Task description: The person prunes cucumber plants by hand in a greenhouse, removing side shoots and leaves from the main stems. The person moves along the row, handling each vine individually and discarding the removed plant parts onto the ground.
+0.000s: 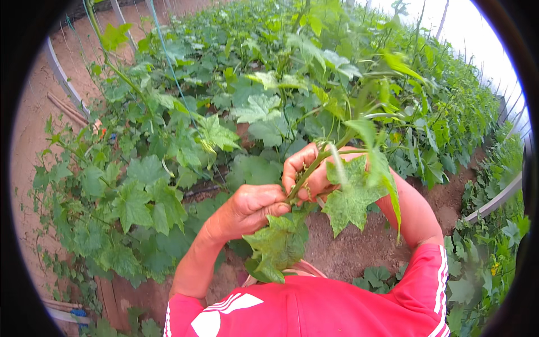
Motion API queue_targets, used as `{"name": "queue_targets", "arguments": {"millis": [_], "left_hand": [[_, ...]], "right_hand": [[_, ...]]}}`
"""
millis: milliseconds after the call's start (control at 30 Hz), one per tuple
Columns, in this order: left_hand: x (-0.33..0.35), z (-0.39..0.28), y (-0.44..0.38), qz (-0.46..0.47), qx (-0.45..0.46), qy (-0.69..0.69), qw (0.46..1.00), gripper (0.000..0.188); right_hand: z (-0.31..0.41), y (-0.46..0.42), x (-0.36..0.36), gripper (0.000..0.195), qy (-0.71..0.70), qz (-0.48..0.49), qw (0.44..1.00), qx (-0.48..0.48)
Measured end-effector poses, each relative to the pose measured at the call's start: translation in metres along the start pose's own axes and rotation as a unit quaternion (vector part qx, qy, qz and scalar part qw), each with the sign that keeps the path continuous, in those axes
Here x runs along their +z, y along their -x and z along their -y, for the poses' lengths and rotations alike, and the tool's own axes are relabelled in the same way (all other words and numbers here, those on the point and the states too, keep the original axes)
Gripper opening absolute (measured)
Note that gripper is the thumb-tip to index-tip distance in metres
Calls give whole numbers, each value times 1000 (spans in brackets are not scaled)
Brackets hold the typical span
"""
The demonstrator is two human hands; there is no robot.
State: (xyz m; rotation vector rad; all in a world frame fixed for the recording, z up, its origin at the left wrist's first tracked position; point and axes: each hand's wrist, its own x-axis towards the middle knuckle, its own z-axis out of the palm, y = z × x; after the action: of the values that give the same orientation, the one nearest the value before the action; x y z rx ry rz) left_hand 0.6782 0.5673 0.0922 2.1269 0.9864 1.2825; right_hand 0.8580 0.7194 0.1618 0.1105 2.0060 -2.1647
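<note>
A green vine stem with curling tendrils slants up to the right in front of my chest. The fingers of my left hand pinch its lower end. Just above, my right hand is closed around the same stem, its palm partly hidden behind it. A lobed, speckled leaf hangs beside my right wrist. Below my left hand droops another yellowish-green leaf. The upper shoot of the vine is blurred.
Dense leafy vines grow ahead and to the left. A blue-green string runs down among them. Bare soil shows beneath my arms. Pale curved poles stand at the left, and another pole at the right. Bright translucent sheeting lies beyond.
</note>
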Motion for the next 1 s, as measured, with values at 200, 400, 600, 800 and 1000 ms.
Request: {"name": "queue_targets", "arguments": {"millis": [200,400,600,800,1000], "left_hand": [[12,-5,-12,2,-32,-18,999,15],[5,13,-26,-22,-9,-88,996,17],[-16,42,-25,-159,-40,-72,984,16],[-36,61,-27,-262,-49,-77,961,25],[-34,62,-23,-278,-84,-90,953,24]], "right_hand": [[-25,7,-23,26,-39,48,997,-35],[-48,9,-18,16,-88,-161,981,-57],[-188,30,-1,15,-343,-137,928,44],[-367,7,88,21,-287,-65,926,237],[-377,1,107,31,225,-157,960,57]]}}
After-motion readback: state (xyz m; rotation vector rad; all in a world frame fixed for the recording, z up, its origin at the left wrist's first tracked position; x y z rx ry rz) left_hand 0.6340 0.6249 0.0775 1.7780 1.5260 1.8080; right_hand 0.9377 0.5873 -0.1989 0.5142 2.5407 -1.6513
